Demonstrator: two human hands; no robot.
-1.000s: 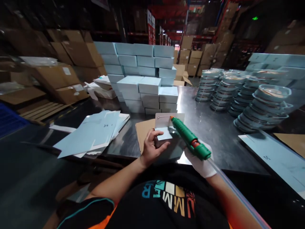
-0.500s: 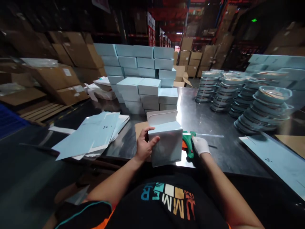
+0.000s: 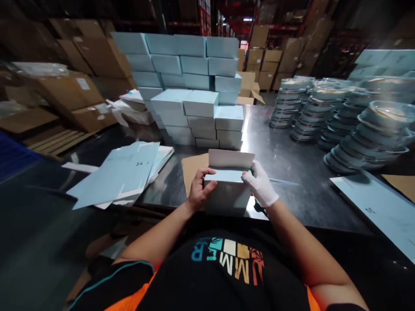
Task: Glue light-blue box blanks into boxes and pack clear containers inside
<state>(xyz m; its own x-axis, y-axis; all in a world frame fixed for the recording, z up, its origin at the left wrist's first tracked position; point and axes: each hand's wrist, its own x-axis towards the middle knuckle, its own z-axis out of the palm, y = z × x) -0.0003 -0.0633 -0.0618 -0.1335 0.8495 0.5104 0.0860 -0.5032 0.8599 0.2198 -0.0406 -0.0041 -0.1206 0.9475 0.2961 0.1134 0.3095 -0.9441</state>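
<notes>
With the left hand [image 3: 198,190] and gloved right hand [image 3: 260,186] clamped on the pale blue box [image 3: 228,190] at the table [image 3: 292,172] edge, pressing the glued flap evenly from both sides looks best.

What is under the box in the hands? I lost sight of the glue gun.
Under the box held by left hand and gloved right hand: brown cardboard on the table. A dark bit shows at its right corner; the rest is covered.
</notes>
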